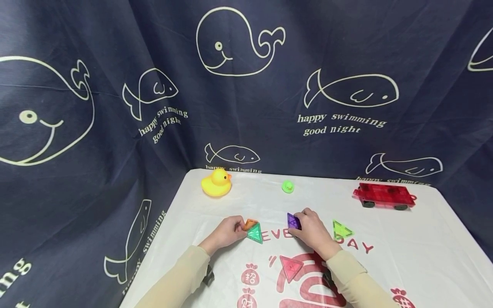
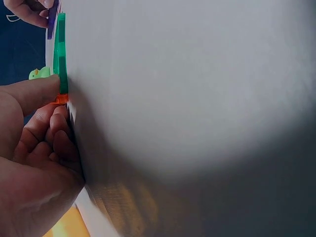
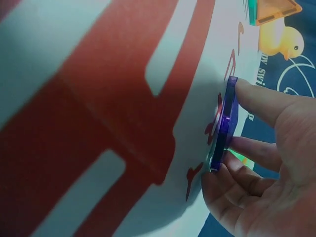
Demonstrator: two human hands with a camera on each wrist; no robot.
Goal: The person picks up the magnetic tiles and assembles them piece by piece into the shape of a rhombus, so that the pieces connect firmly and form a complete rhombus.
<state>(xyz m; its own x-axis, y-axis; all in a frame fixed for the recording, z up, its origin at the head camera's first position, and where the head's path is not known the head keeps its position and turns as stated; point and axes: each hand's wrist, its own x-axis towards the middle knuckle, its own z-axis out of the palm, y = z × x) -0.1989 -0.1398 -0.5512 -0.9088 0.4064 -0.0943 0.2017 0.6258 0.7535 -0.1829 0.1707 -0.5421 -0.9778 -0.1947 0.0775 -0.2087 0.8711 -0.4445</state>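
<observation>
Right of the left hand (image 1: 230, 231): a green translucent triangle (image 1: 255, 233), an orange translucent tile (image 1: 250, 223). Left of the right hand (image 1: 313, 229): a purple translucent tile (image 1: 292, 221); right of that hand, a lime translucent triangle (image 1: 341, 230). Between hands, nearer the wearer: a pink translucent triangle (image 1: 290, 267). Beyond, left to right: yellow toy duck (image 1: 216, 184), green toy duck (image 1: 288, 187), red translucent wagon (image 1: 386, 196).

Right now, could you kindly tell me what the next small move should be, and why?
I would probably ease the right hand leftward, bringing the purple tile nearer the green tile. The right hand grips the purple tile, the left hand holds the green tile beside the orange tile, and a gap separates them.
</observation>
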